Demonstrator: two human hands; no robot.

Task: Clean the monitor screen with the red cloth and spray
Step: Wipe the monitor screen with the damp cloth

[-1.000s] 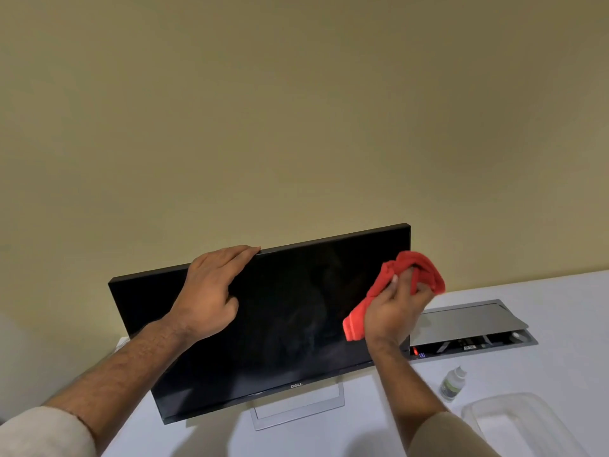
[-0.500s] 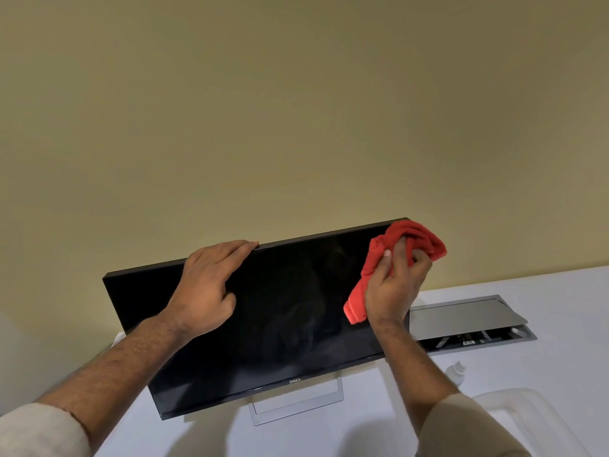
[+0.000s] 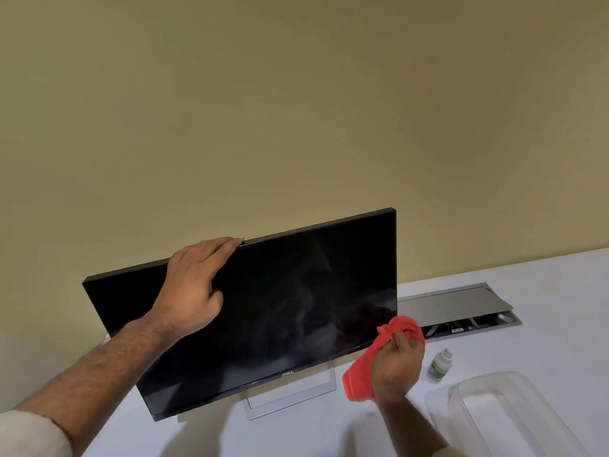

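Note:
A black monitor (image 3: pixel 296 301) stands on a white desk (image 3: pixel 543 285), its dark screen facing me. My left hand (image 3: pixel 194 291) rests on the monitor's top edge, fingers laid over the rim and thumb on the screen. My right hand (image 3: pixel 397 364) grips the bunched red cloth (image 3: pixel 362 367) at the screen's lower right corner; whether the cloth touches the screen, I cannot tell. A small white spray bottle (image 3: pixel 438 366) with a green label stands on the desk just right of that hand.
A clear plastic tub (image 3: pixel 507 413) sits at the lower right. Behind the bottle, a grey cable hatch (image 3: pixel 461 308) in the desk stands open. The monitor's thin metal stand (image 3: pixel 290 400) rests on the desk. A beige wall rises close behind.
My right hand has swept the red cloth down the right side of the screen, from the top right corner to the lower right corner. My left hand has stayed on the top edge.

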